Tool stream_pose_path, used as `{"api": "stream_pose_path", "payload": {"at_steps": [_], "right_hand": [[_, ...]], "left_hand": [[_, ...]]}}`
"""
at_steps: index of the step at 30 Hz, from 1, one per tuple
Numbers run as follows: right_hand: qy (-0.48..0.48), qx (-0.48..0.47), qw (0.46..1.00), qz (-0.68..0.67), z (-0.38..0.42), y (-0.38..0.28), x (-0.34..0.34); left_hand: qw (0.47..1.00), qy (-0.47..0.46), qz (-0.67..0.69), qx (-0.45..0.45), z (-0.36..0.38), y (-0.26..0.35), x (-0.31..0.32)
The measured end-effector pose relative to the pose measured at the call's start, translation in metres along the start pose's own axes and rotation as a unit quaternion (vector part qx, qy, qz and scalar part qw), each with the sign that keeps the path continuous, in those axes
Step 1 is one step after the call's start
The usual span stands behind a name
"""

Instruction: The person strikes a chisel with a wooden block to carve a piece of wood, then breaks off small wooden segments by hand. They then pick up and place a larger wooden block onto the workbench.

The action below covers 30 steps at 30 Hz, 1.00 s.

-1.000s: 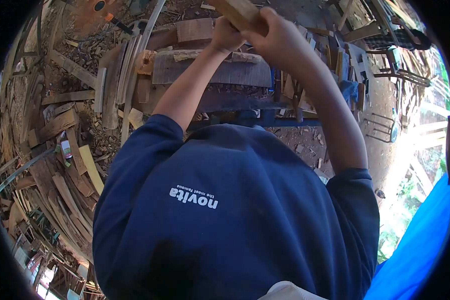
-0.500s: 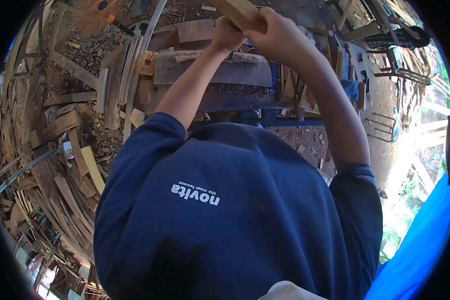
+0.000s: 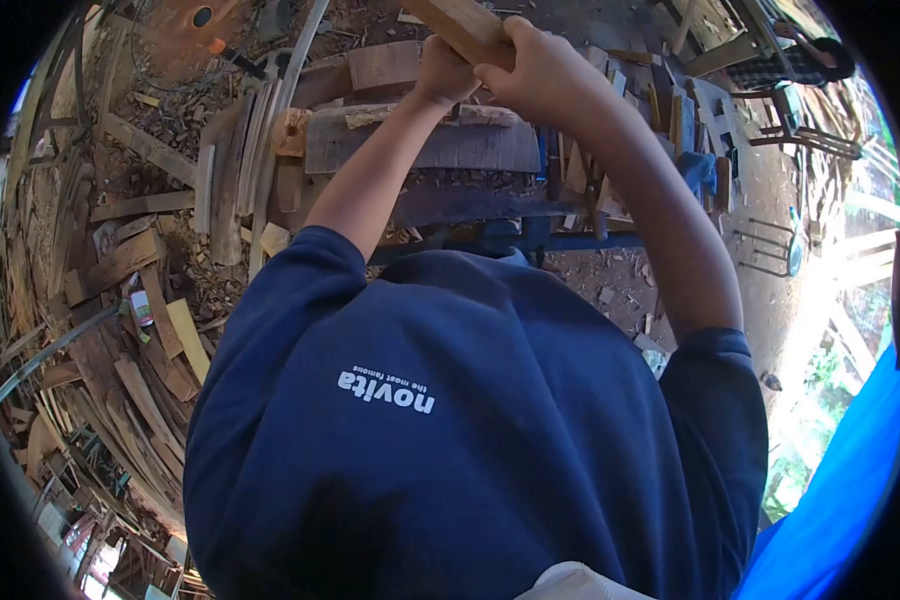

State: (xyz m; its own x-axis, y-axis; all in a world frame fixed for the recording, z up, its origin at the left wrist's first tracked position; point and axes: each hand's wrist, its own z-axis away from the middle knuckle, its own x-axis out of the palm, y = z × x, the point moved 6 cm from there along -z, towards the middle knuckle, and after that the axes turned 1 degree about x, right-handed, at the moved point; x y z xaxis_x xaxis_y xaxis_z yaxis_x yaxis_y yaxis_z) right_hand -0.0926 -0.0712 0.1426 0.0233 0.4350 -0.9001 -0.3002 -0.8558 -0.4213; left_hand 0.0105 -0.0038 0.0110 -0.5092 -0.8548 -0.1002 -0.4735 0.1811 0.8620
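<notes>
A pale, squared block of sawn wood (image 3: 460, 25), smooth-faced with straight edges, sits at the far top of the view, tilted so one end runs off the frame. Both bare hands hold it. The left hand (image 3: 442, 72) grips it from below with the fingers curled tight around its near edge; the right hand (image 3: 535, 70) wraps over it from the right, fingers closed on the wood, knuckles up. Both forearms stretch forward and away from the body, the elbows bent outward, sleeves of a dark blue knit sweater (image 3: 470, 430) pushed to the elbows.

Beneath the hands lies a broad, grey, weathered plank (image 3: 420, 145) with a rough, ragged upper edge, resting across a blue metal frame (image 3: 530, 240). Left of it, many rough offcuts and curved slats (image 3: 140, 370) litter the dirt; I cannot count them. One small bottle (image 3: 141, 307) lies among them.
</notes>
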Motion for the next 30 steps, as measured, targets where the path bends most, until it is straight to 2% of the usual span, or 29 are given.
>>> {"api": "stream_pose_path", "payload": {"at_steps": [2, 3, 4, 5, 7, 8, 9, 11, 12, 14, 16, 17, 19, 21, 22, 24, 25, 26, 27, 29, 30], "right_hand": [[-0.006, -0.014, 1.0, -0.002, 0.001, -0.016, -0.026], [0.036, -0.013, 0.998, -0.056, 0.011, -0.035, -0.056], [0.077, -0.012, 0.991, -0.11, 0.019, -0.047, -0.076], [0.075, -0.011, 0.991, -0.111, 0.024, -0.049, -0.081], [0.155, -0.075, 0.941, -0.29, 0.032, -0.048, -0.099], [0.13, -0.114, 0.964, -0.203, 0.005, -0.021, -0.05], [0.13, -0.113, 0.964, -0.203, 0.001, -0.008, -0.025], [0.035, -0.018, 0.999, 0.029, -0.005, 0.011, 0.015], [-0.024, 0.015, 1.0, -0.001, -0.011, 0.012, 0.011], [-0.033, 0.005, 0.999, 0.009, -0.013, 0.014, 0.006], [-0.041, -0.014, 0.999, 0.026, -0.011, 0.001, -0.018], [-0.017, 0.003, 0.999, -0.027, 0.001, -0.017, -0.046], [0.005, 0.02, 0.996, -0.082, 0.012, -0.03, -0.068], [0.189, -0.033, 0.959, -0.211, 0.019, -0.033, -0.094], [0.188, -0.033, 0.959, -0.21, 0.017, -0.025, -0.077], [0.104, 0.013, 0.991, -0.089, 0.006, 0.008, 0.005], [0.062, 0.035, 0.997, -0.027, 0.005, 0.007, 0.018], [0.051, 0.044, 0.998, -0.001, 0.003, 0.01, 0.019], [0.052, 0.042, 0.998, 0.001, -0.001, 0.005, 0.012], [0.039, 0.008, 0.999, -0.018, -0.007, -0.006, -0.004], [0.02, -0.009, 0.999, -0.033, -0.001, -0.024, -0.035]], "left_hand": [[0.999, 0.018, 0.008, 0.032, -0.002, 0.009, -0.002], [0.999, 0.018, 0.007, 0.032, -0.004, 0.01, -0.003], [0.999, -0.01, -0.028, -0.032, -0.005, 0.003, -0.003], [0.993, -0.039, -0.063, -0.095, -0.004, -0.004, -0.002], [0.994, -0.035, -0.027, -0.097, -0.002, -0.023, 0.0], [0.995, -0.031, 0.009, -0.097, -0.002, -0.029, 0.001], [0.995, -0.032, 0.01, -0.097, -0.001, -0.022, 0.002], [1.0, 0.008, -0.003, 0.021, 0.001, 0.013, 0.0], [1.0, 0.007, -0.004, 0.025, -0.002, 0.011, 0.003], [0.995, 0.039, 0.082, 0.026, 0.0, 0.004, 0.006], [0.999, 0.017, 0.033, -0.001, -0.001, -0.009, 0.005], [0.999, -0.003, -0.017, -0.03, -0.001, -0.019, 0.004], [0.998, -0.025, -0.001, -0.064, 0.001, -0.036, 0.004], [0.994, -0.049, 0.017, -0.099, 0.003, -0.041, 0.006], [0.997, -0.033, 0.002, -0.076, 0.001, -0.028, 0.004], [0.998, -0.017, -0.012, -0.054, 0.0, -0.01, 0.003], [1.0, -0.001, -0.019, -0.014, -0.001, 0.0, 0.001], [0.999, 0.012, -0.025, 0.024, 0.0, 0.009, 0.001], [0.999, 0.014, -0.025, 0.025, -0.001, 0.01, 0.003], [0.996, 0.057, 0.049, 0.055, 0.001, 0.014, 0.002], [0.996, 0.055, 0.051, 0.056, 0.0, 0.007, 0.002]]}}
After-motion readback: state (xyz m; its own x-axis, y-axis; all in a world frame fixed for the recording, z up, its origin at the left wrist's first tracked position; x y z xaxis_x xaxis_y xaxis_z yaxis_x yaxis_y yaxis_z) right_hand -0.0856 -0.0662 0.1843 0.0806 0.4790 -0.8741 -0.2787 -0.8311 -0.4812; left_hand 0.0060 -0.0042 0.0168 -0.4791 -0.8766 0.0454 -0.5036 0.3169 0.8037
